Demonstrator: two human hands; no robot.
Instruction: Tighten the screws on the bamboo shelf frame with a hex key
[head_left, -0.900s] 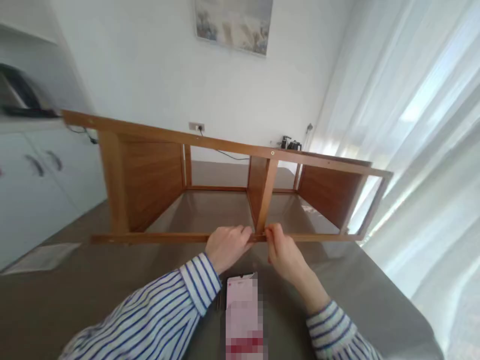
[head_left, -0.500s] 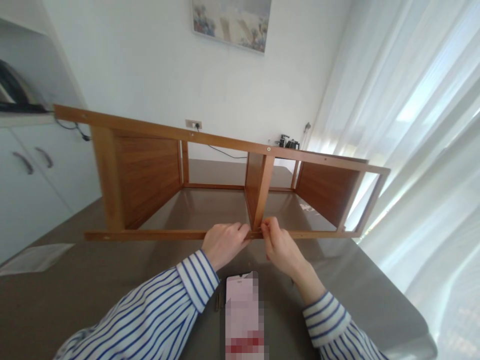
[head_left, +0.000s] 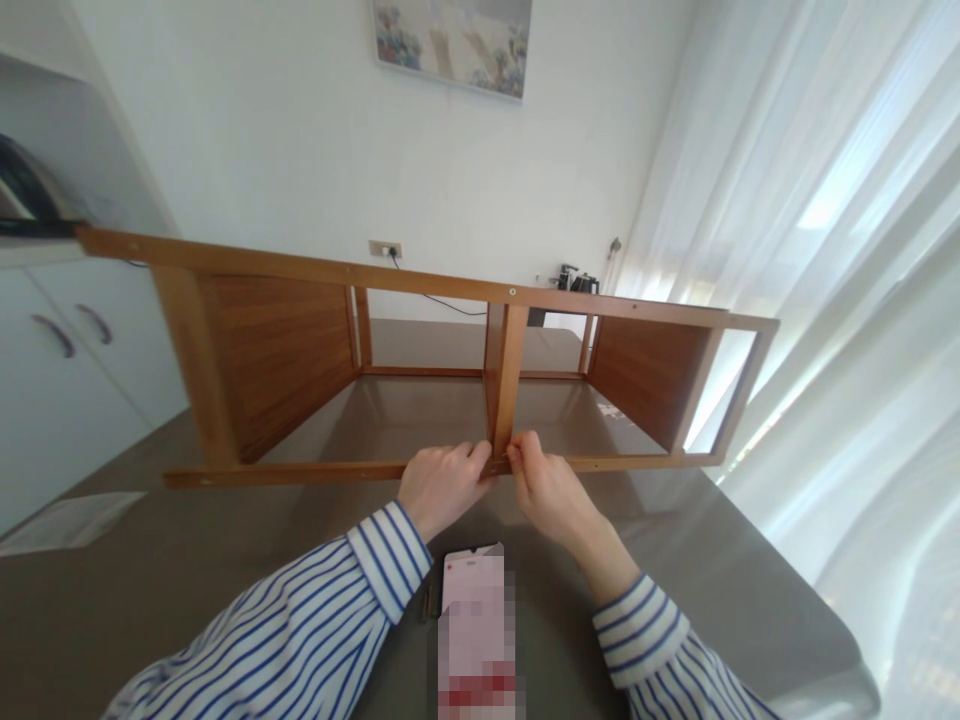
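Observation:
A brown wooden shelf frame (head_left: 285, 340) lies on its side on the grey-brown table (head_left: 150, 580), with its open face toward me. My left hand (head_left: 439, 485) rests with curled fingers on the frame's near bottom rail, just left of the middle upright (head_left: 502, 370). My right hand (head_left: 544, 485) pinches at the joint where that upright meets the rail; whatever its fingertips hold is too small to make out. Both sleeves are blue-and-white striped.
A phone (head_left: 474, 625) lies on the table between my forearms, with a few small dark screws (head_left: 426, 603) by its left edge. A clear plastic bag (head_left: 64, 520) lies at the far left. White cabinets (head_left: 52, 380) stand left, curtains (head_left: 840, 300) right.
My view has swung slightly, so the frame and both hands sit a little further left. The hands stay at the same joint on the bottom rail.

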